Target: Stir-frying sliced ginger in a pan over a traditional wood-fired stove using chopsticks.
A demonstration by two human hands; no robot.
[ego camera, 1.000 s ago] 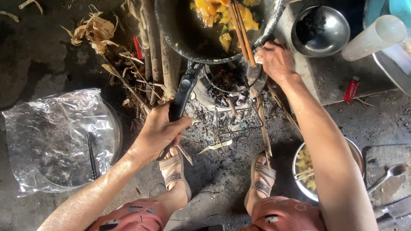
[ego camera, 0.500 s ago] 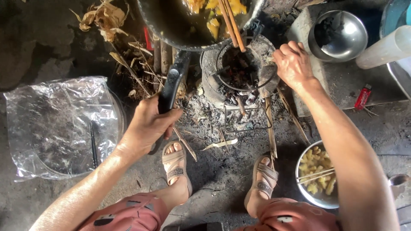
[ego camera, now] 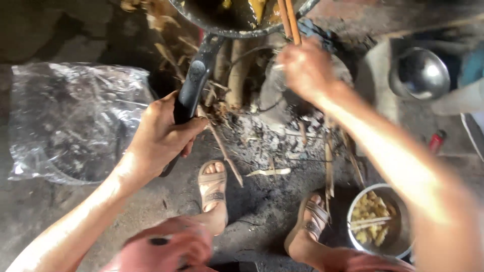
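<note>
Left hand wrapped tight around the black handle of a dark frying pan, grip fully closed on it, thumb lying along the top. Pan at the upper edge of view, raised off the small round stove and shifted toward the left, with yellow food inside. Right hand above the stove, blurred, grip closed on a pair of wooden chopsticks whose tips reach into the pan. Sticks of firewood and dry husks just beside the stove, grey ash spread over the ground in front. Two sandalled feet planted on the dirt floor below the ash. Steel bowl of yellow chunks near the right foot, another pair of chopsticks lying across it. Empty steel bowl on a ledge at the upper right, small red lighter below it. Basin covered in crumpled clear plastic at the left, well apart from the stove
</note>
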